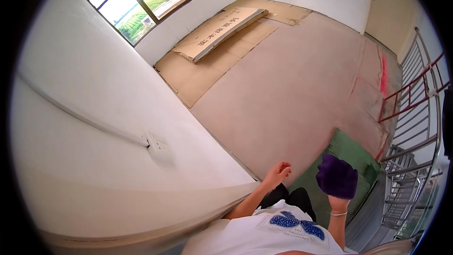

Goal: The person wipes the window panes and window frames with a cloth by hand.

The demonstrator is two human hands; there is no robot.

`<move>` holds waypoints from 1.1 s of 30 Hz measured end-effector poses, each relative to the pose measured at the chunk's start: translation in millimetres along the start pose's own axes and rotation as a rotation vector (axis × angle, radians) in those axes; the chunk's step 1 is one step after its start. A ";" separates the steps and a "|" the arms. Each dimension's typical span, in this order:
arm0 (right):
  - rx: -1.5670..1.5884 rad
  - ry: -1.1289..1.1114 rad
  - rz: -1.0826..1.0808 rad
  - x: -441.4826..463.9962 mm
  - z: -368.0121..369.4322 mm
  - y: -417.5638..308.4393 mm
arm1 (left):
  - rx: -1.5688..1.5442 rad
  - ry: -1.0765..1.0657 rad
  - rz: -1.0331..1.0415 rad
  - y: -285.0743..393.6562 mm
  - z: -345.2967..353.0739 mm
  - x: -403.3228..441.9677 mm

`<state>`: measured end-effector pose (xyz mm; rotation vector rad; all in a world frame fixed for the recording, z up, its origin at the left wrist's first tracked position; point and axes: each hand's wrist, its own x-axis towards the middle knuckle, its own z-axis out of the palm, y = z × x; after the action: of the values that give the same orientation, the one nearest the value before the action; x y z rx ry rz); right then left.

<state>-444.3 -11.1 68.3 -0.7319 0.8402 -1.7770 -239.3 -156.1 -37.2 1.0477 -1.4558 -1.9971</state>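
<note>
Cloth: at 4 o'clock in view, over the right hand; finger closure beneath cannot be determined. Left hand: at half past 4, half open, fingers loosely curled, holding nothing. Caution: a loose wrap could let the cloth slip onto the mat; a swing toward 3 o'clock could snag it on the rack.

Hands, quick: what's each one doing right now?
Left hand: empty, fingers loosely curled, touching nothing.
Right hand: inside or behind a purple cloth; fingers hidden, so grip can't be told.
</note>
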 end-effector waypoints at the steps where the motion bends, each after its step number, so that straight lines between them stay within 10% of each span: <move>1: 0.537 -0.069 0.051 18.6 -6.7 -7.9 | 0.039 0.030 0.017 21.4 -3.2 7.3; 10: 0.595 -0.070 0.310 146.4 -13.0 8.6 | -0.092 0.411 -0.165 24.9 -60.1 16.5; 11: -0.117 -0.199 0.257 169.2 -10.5 5.0 | -0.075 0.464 -0.164 31.4 -59.4 27.8; 16: 0.838 0.066 0.399 247.1 -56.5 12.3 | -0.116 0.563 -0.140 70.8 -50.6 92.6; 23: 0.110 -0.173 0.168 326.9 -87.3 -35.4 | 0.035 0.067 0.375 215.7 2.5 161.2; 28: 0.344 -0.179 0.209 359.1 -107.4 -14.0 | 0.079 -0.635 0.837 319.4 20.1 123.3; 33: 0.515 -0.125 0.244 368.9 -75.8 -6.3 | 0.003 -0.853 0.861 336.5 20.4 120.2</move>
<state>-625.4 -341.4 65.9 -0.3763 0.3432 -1.6104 -353.2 -345.9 244.0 -0.5166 -1.8349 -1.7691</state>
